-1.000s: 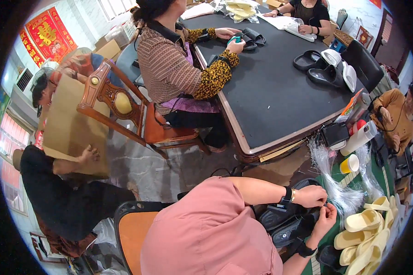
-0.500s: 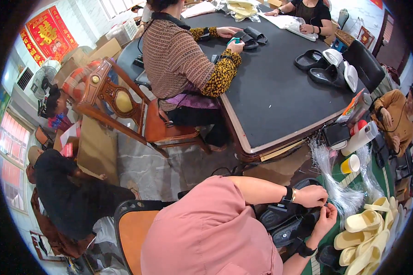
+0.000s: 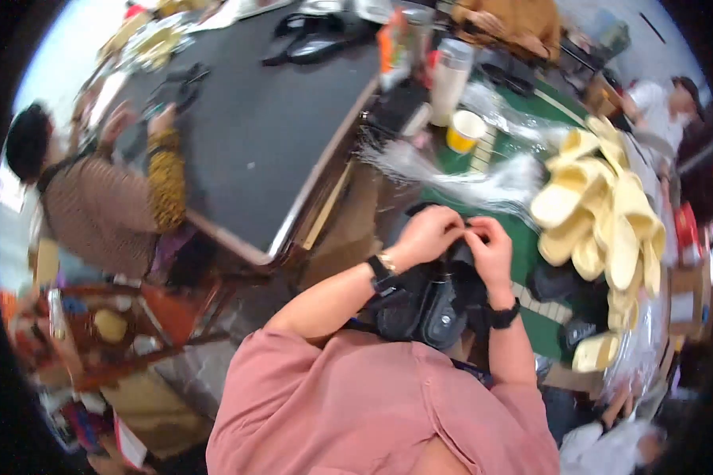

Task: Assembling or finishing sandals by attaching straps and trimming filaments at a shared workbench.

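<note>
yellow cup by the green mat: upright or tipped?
Upright: the yellow cup shows its round open mouth from above. Contents: cannot tell.

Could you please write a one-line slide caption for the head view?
Both hands, left hand and right hand, meet over black slippers beside a pile of cream slippers.

matt black rubbery slippers; crinkly clear plastic bags; smooth cream foam slippers.
</note>
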`<state>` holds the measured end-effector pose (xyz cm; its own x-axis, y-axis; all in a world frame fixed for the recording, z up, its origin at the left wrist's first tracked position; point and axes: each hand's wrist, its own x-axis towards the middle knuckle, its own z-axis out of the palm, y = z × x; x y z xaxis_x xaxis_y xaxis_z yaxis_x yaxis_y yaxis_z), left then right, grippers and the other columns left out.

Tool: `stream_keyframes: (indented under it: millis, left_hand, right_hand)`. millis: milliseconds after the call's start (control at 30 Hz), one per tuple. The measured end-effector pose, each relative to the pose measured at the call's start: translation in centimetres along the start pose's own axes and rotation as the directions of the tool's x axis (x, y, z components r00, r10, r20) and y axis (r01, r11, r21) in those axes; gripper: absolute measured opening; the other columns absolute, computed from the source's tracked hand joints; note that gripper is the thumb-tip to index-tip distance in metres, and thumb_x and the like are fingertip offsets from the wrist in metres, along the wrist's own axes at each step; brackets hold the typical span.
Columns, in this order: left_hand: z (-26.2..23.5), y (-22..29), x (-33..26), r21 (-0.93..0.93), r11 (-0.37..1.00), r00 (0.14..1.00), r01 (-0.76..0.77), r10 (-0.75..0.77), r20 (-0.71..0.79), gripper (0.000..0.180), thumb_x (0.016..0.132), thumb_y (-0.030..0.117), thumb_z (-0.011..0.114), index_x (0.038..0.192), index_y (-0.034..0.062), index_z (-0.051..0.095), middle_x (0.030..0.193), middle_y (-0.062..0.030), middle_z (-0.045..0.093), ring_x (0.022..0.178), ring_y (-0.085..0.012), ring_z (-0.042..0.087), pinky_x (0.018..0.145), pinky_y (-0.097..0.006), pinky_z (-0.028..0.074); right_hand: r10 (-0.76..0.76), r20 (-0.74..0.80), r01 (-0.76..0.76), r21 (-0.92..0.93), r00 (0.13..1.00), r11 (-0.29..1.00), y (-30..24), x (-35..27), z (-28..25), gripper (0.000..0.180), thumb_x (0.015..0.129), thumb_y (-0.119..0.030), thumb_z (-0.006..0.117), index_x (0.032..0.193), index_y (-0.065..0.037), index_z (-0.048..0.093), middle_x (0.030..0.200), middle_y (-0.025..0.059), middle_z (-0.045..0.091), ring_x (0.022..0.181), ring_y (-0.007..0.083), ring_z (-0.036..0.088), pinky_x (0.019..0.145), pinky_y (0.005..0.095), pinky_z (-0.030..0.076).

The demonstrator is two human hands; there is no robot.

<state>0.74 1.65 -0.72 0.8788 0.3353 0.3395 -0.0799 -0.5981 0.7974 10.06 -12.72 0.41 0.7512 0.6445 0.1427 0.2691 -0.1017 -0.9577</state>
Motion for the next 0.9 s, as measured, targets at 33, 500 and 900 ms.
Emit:
stream_keyframes:
  millis: [33,500,900]
  left_hand:
    - [0.1,-0.1,0.3,0.024,1.0,1.0,0.007,-0.007,0.005,0.011,0.082,0.016,0.067,0.085,0.0054,0.066,0.087,-0.0118,0.065,0.086,-0.0318,0.061,0.075,-0.04,0.049]
    - [0.0,0.9,0.2,-0.116,0.993,0.999,0.033,-0.033,0.006,0.012,0.083,0.01,0.067,0.091,0.001,0.065,0.088,-0.0112,0.066,0.085,-0.0267,0.063,0.074,-0.036,0.049]
    - [-4.5,-0.2,0.0,-0.324,0.925,0.942,0.201,-0.273,-0.196,0.022,0.087,0.005,0.063,0.109,-0.001,0.061,0.098,-0.0068,0.066,0.088,-0.0118,0.061,0.079,-0.026,0.049]
  right_hand:
    - [0.015,-0.006,-0.015,-0.102,1.0,0.995,-0.5,0.1,0.0,0.021,0.08,-0.005,0.068,0.1,0.001,0.063,0.082,0.0057,0.068,0.076,0.0097,0.063,0.069,0.0248,0.049]
    - [0.011,-0.041,-0.013,-0.066,0.999,0.998,-0.6,-0.5,-0.9,0.022,0.078,-0.004,0.068,0.099,0.0,0.064,0.081,0.004,0.066,0.072,0.0092,0.06,0.069,0.0247,0.048]
    - [-0.091,-0.504,0.178,0.127,0.859,0.976,-5.1,-3.2,-10.8,0.018,0.086,0.001,0.065,0.103,0.0,0.062,0.086,0.0016,0.063,0.078,0.0086,0.059,0.074,0.0215,0.048]
